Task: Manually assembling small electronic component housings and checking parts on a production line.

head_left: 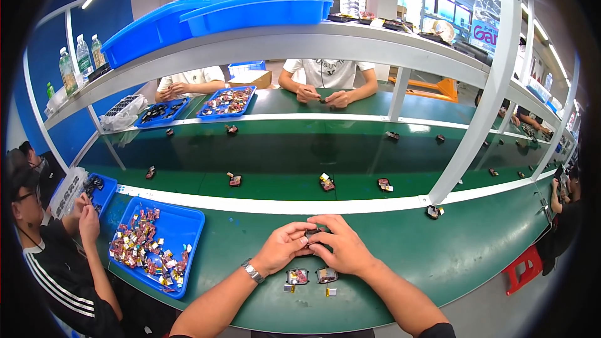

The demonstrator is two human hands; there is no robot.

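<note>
My left hand [280, 250] and my right hand [344, 247] meet over the green bench, both closed on a small dark case [312, 234]. Fingers cover most of it. Just below my hands, two open black cases lie side by side: a left case [297, 276] with reddish parts inside and a right case [327, 275] with a greyish inside. A small silver and yellow battery [289, 288] sits below the left one, and a similar battery [331, 291] below the right one. A metal-banded watch is on my left wrist.
To my left stands a blue tray [199, 238] heaped with red boards and batteries. A conveyor belt [275, 178] carries scattered cases beyond a white rail [269, 206]. A shelf post [479, 87] rises at right. Co-workers sit left, opposite and far right; a red stool [524, 269] stands right.
</note>
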